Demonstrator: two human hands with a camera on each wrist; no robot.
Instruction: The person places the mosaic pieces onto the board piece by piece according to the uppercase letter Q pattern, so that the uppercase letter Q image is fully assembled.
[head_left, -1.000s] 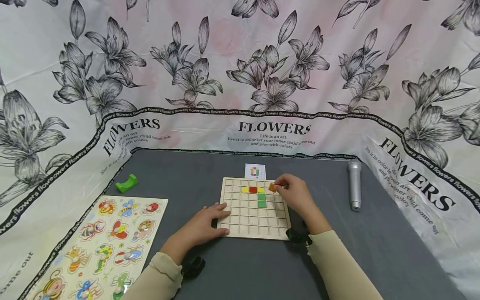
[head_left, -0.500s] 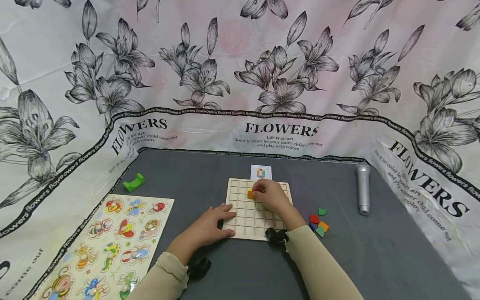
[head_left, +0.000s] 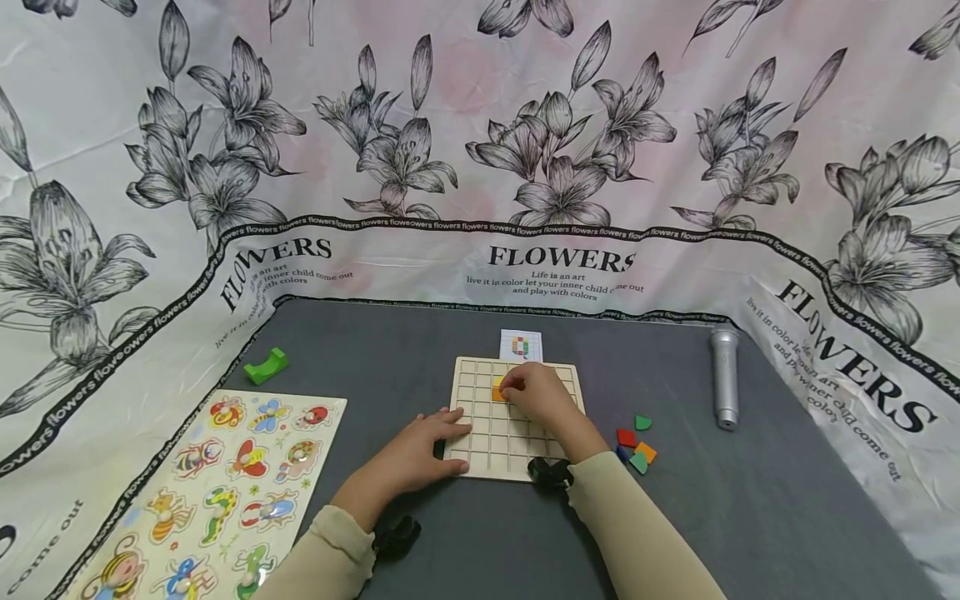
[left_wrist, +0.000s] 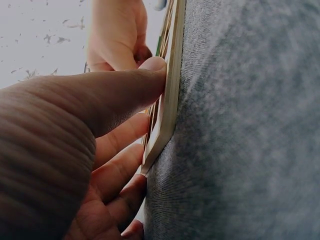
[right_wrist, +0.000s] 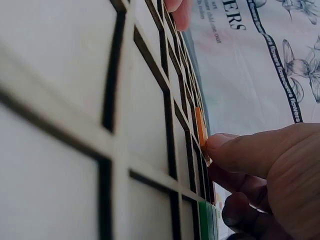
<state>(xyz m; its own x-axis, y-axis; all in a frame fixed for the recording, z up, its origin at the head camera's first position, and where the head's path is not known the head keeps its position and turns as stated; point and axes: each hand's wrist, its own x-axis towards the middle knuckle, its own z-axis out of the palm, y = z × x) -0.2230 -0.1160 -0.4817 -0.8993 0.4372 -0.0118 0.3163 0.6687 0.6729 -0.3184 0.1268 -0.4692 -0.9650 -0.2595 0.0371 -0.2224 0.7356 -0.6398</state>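
A pale wooden grid board point(head_left: 480, 450) lies on the dark table. My right hand point(head_left: 542, 393) is over its back middle, pinching an orange square tile point(head_left: 498, 396) just in front of a yellow tile point(head_left: 498, 382). In the right wrist view, the thumb touches the edge of the orange tile point(right_wrist: 200, 125), which sits at a grid cell. A green tile point(right_wrist: 204, 220) shows lower there; other tiles are hidden behind my right hand. At the board's left front corner rests my left hand point(head_left: 405, 454), thumb at the front edge, fingers spread along the left side.
Behind the board lies a small pattern card point(head_left: 521, 343). Several loose tiles point(head_left: 627, 437) lie to the right, and farther right a silver cylinder point(head_left: 725, 379). On the left are an insect picture board point(head_left: 247, 475) and a green curved block point(head_left: 266, 367).
My right hand has carried the orange tile leftward from the board's right back side to the cell before the yellow tile, uncovering loose tiles on the right. My left hand stays on the board.
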